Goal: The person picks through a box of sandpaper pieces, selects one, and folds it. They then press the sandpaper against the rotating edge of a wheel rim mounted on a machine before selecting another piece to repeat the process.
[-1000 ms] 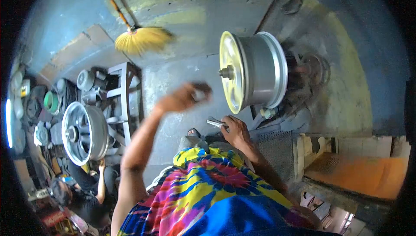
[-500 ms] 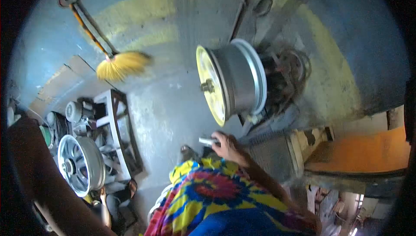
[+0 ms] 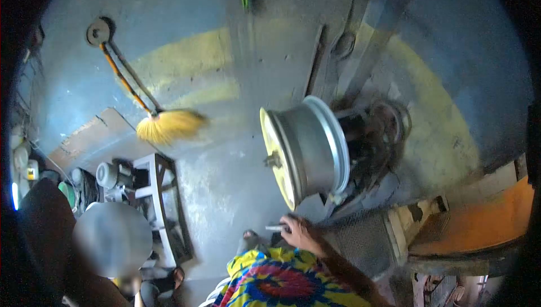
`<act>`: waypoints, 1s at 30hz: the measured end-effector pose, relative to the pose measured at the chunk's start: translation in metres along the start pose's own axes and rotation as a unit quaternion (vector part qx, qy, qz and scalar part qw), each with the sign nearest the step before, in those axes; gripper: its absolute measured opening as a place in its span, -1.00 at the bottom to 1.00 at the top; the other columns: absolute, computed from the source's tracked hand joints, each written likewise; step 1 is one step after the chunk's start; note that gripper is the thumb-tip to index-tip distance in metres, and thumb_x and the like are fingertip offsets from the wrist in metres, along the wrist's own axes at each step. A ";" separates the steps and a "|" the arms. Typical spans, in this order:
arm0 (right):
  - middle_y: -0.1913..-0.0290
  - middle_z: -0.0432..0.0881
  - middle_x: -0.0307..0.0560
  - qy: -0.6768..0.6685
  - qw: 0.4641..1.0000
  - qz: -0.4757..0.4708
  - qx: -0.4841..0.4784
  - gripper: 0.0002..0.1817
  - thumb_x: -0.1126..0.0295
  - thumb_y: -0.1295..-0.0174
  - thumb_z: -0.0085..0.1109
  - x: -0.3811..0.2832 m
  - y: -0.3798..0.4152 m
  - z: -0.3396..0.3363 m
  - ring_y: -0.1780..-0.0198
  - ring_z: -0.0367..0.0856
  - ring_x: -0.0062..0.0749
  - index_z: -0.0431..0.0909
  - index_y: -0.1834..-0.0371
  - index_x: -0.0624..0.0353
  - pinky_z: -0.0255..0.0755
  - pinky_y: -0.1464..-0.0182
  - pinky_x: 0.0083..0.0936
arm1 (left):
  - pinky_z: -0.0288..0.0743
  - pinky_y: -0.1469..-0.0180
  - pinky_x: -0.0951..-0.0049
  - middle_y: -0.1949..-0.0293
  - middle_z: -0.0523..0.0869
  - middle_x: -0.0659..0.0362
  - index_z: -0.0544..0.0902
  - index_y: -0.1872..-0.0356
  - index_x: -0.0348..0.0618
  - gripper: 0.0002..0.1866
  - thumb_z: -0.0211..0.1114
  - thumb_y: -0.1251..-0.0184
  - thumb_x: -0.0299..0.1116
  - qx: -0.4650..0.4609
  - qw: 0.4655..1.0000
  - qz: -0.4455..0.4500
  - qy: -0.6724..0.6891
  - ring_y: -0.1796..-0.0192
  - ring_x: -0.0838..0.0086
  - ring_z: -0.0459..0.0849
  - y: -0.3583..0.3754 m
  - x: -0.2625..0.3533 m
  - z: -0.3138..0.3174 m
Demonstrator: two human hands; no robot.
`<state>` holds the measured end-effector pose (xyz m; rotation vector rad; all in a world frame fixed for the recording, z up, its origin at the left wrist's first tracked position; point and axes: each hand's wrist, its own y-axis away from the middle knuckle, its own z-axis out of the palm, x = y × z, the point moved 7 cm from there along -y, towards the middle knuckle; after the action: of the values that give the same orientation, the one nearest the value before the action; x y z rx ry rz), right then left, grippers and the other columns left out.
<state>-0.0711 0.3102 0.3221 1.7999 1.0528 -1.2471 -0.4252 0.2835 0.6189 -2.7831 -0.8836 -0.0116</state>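
My right hand [image 3: 300,235] is low in the middle, in front of my tie-dye shirt, its fingers closed round a small pale flat object [image 3: 273,228]. Just above it, a silver wheel rim [image 3: 307,152] is mounted on a dark machine [image 3: 375,132], apart from the hand. The rim's yellowish face and hub point left. My left hand is not visible; a large dark shape close to the camera fills the lower left.
A yellow broom [image 3: 172,125] lies on the floor at upper left. A grey metal frame [image 3: 159,200] and a motor [image 3: 108,175] stand left. Part of another person [image 3: 149,293] shows bottom left, beside a blurred round patch. An orange panel [image 3: 479,222] is at right.
The view has tilted, so rim, broom and frame appear lower, and a green object shows at the top. My right hand still holds the pale object. The lower-left wheel is now blurred out.
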 end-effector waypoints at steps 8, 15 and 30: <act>0.27 0.61 0.13 0.066 0.995 -0.064 0.043 -0.72 0.38 -0.18 0.24 0.006 0.020 -0.016 0.22 0.65 -0.01 0.48 0.07 0.21 0.50 0.17 -0.19 | 0.45 -0.20 0.28 0.06 0.75 0.09 0.69 0.10 -0.23 -0.74 0.13 -0.45 -0.28 0.023 0.999 -0.021 0.015 -0.01 0.33 0.68 0.028 -0.011 -0.024; 0.30 0.63 0.16 0.054 0.993 -0.065 0.078 -0.73 0.39 -0.19 0.23 0.017 0.022 -0.027 0.29 0.67 0.02 0.49 0.07 0.23 0.50 0.24 -0.18 | 0.46 -0.18 0.28 0.06 0.75 0.09 0.69 0.10 -0.23 -0.76 0.16 -0.44 -0.30 0.109 0.992 -0.044 0.040 -0.01 0.34 0.68 0.072 -0.028 -0.100; 0.21 0.68 0.17 0.034 0.990 0.038 0.129 -0.75 0.41 -0.25 0.26 -0.036 0.020 -0.077 0.19 0.75 -0.03 0.46 0.12 0.29 0.60 0.18 -0.20 | 0.49 -0.17 0.24 0.10 0.76 0.04 0.69 0.08 -0.24 -0.79 0.31 -0.30 -0.43 -0.148 0.924 0.270 0.225 0.01 0.32 0.70 0.048 0.202 -0.064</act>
<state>-0.0313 0.3610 0.3808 2.0711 0.8826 -1.3331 -0.2289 0.3470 0.6860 -2.9958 0.0093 -0.7139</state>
